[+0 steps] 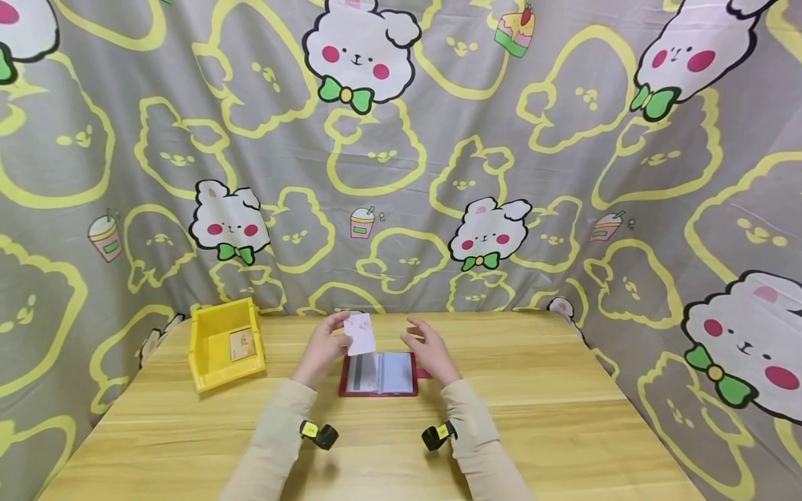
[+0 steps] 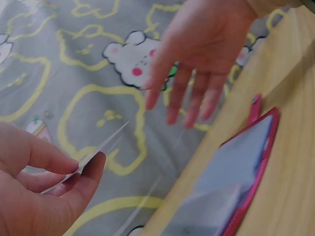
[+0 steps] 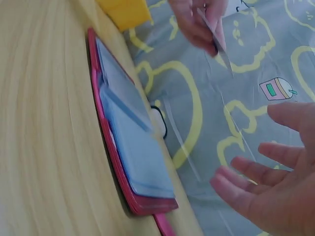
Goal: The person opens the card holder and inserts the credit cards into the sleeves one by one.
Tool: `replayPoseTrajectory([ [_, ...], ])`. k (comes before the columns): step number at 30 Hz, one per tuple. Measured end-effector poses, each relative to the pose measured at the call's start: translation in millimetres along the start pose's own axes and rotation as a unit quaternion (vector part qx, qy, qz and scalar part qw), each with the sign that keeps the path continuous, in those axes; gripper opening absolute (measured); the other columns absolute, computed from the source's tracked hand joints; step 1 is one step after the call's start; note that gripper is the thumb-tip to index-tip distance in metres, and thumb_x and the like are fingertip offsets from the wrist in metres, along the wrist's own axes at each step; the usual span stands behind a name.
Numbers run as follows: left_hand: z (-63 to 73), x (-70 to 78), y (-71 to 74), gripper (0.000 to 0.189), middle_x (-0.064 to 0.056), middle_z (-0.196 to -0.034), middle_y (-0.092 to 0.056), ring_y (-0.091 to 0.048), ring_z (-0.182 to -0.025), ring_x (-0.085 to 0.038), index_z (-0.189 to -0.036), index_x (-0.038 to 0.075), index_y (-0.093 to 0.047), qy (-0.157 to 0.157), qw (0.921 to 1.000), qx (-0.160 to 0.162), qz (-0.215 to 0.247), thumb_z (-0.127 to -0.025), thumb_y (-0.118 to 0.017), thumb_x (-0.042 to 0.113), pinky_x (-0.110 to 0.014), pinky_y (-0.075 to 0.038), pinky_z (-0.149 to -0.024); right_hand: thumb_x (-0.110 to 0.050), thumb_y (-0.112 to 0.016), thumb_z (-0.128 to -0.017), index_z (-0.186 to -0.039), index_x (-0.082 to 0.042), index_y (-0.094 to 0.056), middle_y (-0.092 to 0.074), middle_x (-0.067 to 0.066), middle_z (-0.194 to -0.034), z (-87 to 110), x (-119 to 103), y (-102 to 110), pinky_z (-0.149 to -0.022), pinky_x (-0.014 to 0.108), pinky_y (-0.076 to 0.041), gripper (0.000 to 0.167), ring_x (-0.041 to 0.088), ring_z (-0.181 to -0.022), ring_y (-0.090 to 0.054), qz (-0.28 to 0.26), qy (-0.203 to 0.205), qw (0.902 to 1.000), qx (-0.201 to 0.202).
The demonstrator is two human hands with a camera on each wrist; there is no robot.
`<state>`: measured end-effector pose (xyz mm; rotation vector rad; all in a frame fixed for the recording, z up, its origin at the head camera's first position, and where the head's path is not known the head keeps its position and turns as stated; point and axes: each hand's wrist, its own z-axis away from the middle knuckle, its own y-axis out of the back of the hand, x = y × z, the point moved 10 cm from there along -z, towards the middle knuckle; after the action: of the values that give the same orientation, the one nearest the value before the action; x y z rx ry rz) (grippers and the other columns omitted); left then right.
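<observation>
Between thumb and fingers, my left hand [image 1: 327, 346] pinches a thin pale card [image 1: 360, 334] with a faint pinkish print. In the left wrist view the card [image 2: 109, 139] is seen nearly edge-on. Below it on the table lies an open red card holder [image 1: 416, 381] with clear plastic sleeves [image 3: 140, 152]. The sleeve on its left side shows a grey stripe. To the right of the card, apart from it, my right hand [image 1: 431, 350] hovers above the holder's right edge with fingers spread, holding nothing. A pink strap [image 2: 255, 109] sticks out from the holder's right side.
A yellow bin [image 1: 225, 379] stands at the left back of the wooden table [image 1: 532, 410], with a tan printed card [image 1: 242, 344] inside. Behind the table hangs a grey cartoon curtain [image 1: 413, 209]. Each wrist wears a small black camera [image 1: 324, 437].
</observation>
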<state>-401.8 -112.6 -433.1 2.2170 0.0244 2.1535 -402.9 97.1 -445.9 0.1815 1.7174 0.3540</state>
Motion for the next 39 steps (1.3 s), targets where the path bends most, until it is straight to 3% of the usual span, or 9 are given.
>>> replayPoseTrajectory([
  [7, 6.3, -14.3, -21.9, 0.058, -0.027, -0.133, -0.047, -0.057, -0.092, -0.021, -0.139, -0.006, -0.045, 0.006, 0.9995, -0.028, -0.012, -0.081, -0.050, -0.013, -0.024, -0.051, -0.070, -0.015, -0.056, -0.098, -0.148, 0.000, -0.034, -0.052, 0.031, -0.132, 1.9, 13.9, -27.3, -0.098, 0.057, -0.049, 0.056, 0.043, -0.115, -0.058, -0.147, -0.059, 0.9844, -0.077],
  [12, 10.3, -25.2, -37.2, 0.058, -0.024, -0.135, -0.049, -0.058, -0.095, -0.022, -0.139, -0.003, -0.047, 0.019, 0.9980, -0.057, -0.022, -0.081, -0.053, -0.011, -0.025, -0.052, -0.073, -0.004, -0.060, -0.093, -0.147, 0.001, -0.034, -0.056, 0.028, -0.124, 6.0, 16.9, -35.9, -0.092, 0.047, -0.055, 0.061, 0.021, -0.095, -0.065, -0.179, -0.069, 0.9760, -0.103],
  [17, 14.0, -25.3, -45.4, 0.060, -0.025, -0.134, -0.049, -0.059, -0.093, -0.022, -0.138, -0.003, -0.049, 0.012, 0.9973, -0.070, -0.019, -0.079, -0.054, -0.012, -0.027, -0.052, -0.072, 0.008, -0.060, -0.085, -0.139, 0.003, -0.046, -0.062, 0.022, -0.111, 5.8, 16.2, -33.9, -0.076, 0.030, -0.058, 0.056, 0.013, -0.083, -0.064, -0.175, -0.048, 0.9793, -0.089],
  [21, 14.1, -23.2, -47.0, 0.057, -0.025, -0.136, -0.049, -0.059, -0.099, -0.025, -0.139, -0.002, -0.047, 0.013, 0.9966, -0.080, -0.017, -0.083, -0.056, -0.007, -0.030, -0.055, -0.079, 0.013, -0.059, -0.082, -0.131, 0.005, -0.054, -0.064, 0.022, -0.108, 2.8, 17.8, -28.1, -0.070, 0.025, -0.057, 0.049, 0.012, -0.080, -0.063, -0.174, -0.038, 0.9822, -0.059],
  [24, 12.4, -18.5, -41.1, 0.052, -0.025, -0.142, -0.046, -0.059, -0.111, -0.032, -0.141, -0.001, -0.045, 0.008, 0.9962, -0.076, -0.042, -0.091, -0.057, 0.003, -0.041, -0.055, -0.090, 0.014, -0.059, -0.081, -0.129, 0.006, -0.056, -0.065, 0.022, -0.108, 0.7, 18.6, -22.9, -0.069, 0.025, -0.057, 0.048, 0.011, -0.079, -0.063, -0.178, -0.038, 0.9825, -0.039],
  [27, 11.5, -9.9, -25.9, 0.050, -0.023, -0.146, -0.045, -0.055, -0.123, -0.039, -0.143, 0.004, -0.045, -0.008, 0.9921, -0.054, -0.113, -0.096, -0.058, 0.017, -0.050, -0.050, -0.100, 0.015, -0.059, -0.081, -0.128, 0.005, -0.057, -0.066, 0.019, -0.106, -0.3, 20.4, -17.8, -0.070, 0.026, -0.057, 0.049, 0.010, -0.077, -0.063, -0.179, -0.045, 0.9826, -0.023],
  [29, 10.3, -2.5, -13.9, 0.052, -0.023, -0.148, -0.043, -0.049, -0.129, -0.043, -0.145, 0.007, -0.044, -0.026, 0.9838, -0.039, -0.173, -0.098, -0.057, 0.026, -0.055, -0.044, -0.105, 0.015, -0.059, -0.081, -0.128, 0.004, -0.057, -0.066, 0.015, -0.103, -0.9, 22.5, -14.5, -0.071, 0.029, -0.058, 0.049, 0.010, -0.075, -0.063, -0.177, -0.051, 0.9828, -0.015],
  [33, 7.3, 8.6, 4.2, 0.066, -0.025, -0.155, -0.032, -0.032, -0.140, -0.047, -0.150, 0.008, -0.036, -0.066, 0.9553, -0.030, -0.287, -0.097, -0.055, 0.043, -0.062, -0.029, -0.113, 0.016, -0.059, -0.080, -0.128, 0.001, -0.058, -0.066, 0.009, -0.099, -2.0, 26.3, -9.3, -0.072, 0.035, -0.058, 0.050, 0.010, -0.072, -0.063, -0.175, -0.067, 0.9822, -0.002],
  [39, 8.3, -1.1, 20.7, 0.088, -0.029, -0.160, -0.008, -0.008, -0.146, -0.052, -0.156, 0.011, -0.021, -0.048, 0.8986, -0.024, -0.435, -0.091, -0.055, 0.059, -0.073, -0.017, -0.111, 0.015, -0.060, -0.081, -0.128, 0.001, -0.058, -0.066, 0.010, -0.099, -1.0, 28.7, -4.8, -0.070, 0.034, -0.058, 0.050, 0.011, -0.071, -0.063, -0.177, -0.078, 0.9812, 0.000],
])
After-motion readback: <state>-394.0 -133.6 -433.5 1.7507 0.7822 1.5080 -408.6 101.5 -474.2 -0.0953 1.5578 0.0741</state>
